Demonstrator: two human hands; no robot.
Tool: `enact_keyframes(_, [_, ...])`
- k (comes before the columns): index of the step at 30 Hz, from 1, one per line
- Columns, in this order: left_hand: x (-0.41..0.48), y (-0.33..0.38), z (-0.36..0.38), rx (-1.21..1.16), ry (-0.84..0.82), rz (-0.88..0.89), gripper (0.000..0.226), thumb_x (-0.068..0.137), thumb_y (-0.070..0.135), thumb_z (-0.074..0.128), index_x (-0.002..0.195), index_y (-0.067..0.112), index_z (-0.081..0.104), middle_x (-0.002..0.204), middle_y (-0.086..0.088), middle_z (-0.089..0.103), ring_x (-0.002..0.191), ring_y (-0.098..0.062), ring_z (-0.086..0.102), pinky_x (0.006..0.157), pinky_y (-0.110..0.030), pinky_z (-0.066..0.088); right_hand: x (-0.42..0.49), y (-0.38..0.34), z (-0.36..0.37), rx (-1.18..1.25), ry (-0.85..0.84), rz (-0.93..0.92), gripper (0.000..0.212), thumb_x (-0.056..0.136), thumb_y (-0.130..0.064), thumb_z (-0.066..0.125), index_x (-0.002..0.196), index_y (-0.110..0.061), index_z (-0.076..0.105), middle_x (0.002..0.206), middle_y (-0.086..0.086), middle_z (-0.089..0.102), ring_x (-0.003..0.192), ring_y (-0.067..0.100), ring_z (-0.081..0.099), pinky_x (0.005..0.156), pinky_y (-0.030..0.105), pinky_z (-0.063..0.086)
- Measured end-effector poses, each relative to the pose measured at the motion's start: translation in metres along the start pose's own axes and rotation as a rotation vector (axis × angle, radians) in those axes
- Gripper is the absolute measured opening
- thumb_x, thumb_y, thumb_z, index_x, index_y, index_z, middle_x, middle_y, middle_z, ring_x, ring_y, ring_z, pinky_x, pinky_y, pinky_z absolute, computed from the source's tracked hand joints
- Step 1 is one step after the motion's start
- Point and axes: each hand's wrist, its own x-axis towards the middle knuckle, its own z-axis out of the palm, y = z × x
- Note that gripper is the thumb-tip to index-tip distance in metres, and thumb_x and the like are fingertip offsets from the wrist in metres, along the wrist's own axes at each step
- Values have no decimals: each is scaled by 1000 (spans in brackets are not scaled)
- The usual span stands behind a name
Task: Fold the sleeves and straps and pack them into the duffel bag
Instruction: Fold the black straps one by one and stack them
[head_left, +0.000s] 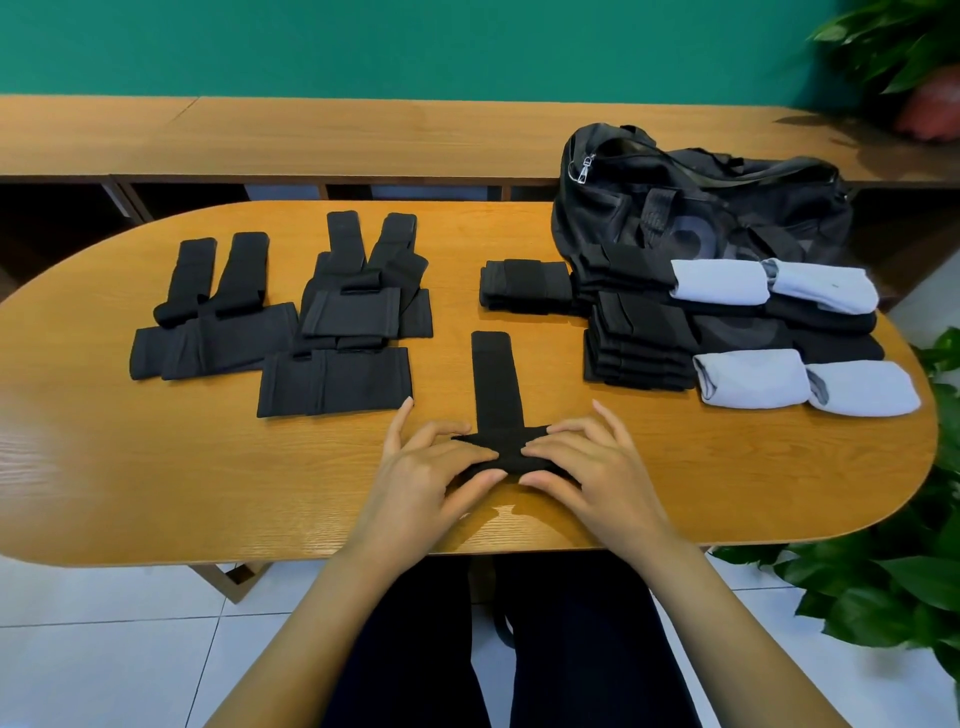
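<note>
A long black strap (494, 379) lies on the wooden table (727, 467), running away from me. Its near end is rolled or folded into a wad under my fingers. My left hand (431, 462) and my right hand (587, 462) both pinch that near end from either side. Unfolded black straps and sleeves (291, 322) lie spread at the left. Folded black pieces (639, 338) and rolled light-blue sleeves (800, 338) sit stacked at the right. The black duffel bag (701, 202) stands behind them at the back right.
A small folded black stack (524, 286) sits mid-table. A long wooden bench (311, 135) runs along the green wall behind. Potted plants (893, 571) stand at the right, near the table's rounded end. My legs show below the front edge.
</note>
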Motion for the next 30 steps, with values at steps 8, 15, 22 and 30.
enact_keyframes(8, [15,10,-1,-152,92,-138,49,93,63,39,100,30,74,90,20,65,94,2,58,118,-47,20,10,-6,-10,113,126,27,42,94,-55,45,103,-26,74,95,-14,71,95,0,56,112,35,27])
enact_keyframes(15, [29,8,-2,-224,141,-265,37,89,60,46,98,35,72,84,14,68,84,-4,59,115,-38,23,30,-10,-16,235,129,104,36,90,-55,51,102,-29,74,83,-42,51,87,-14,49,108,26,27])
enact_keyframes(22, [43,-6,8,-242,54,-371,47,91,65,38,101,33,71,85,10,69,86,-5,58,101,-52,38,44,-13,-11,224,75,214,37,88,-53,50,101,-28,74,92,-25,61,89,-2,49,91,36,40])
enact_keyframes(30, [63,-25,12,-398,-319,-300,54,102,50,14,135,34,54,125,21,63,138,7,29,116,-46,-20,46,2,-6,308,-81,316,16,92,-37,62,97,-30,75,81,-38,54,86,7,54,89,47,44])
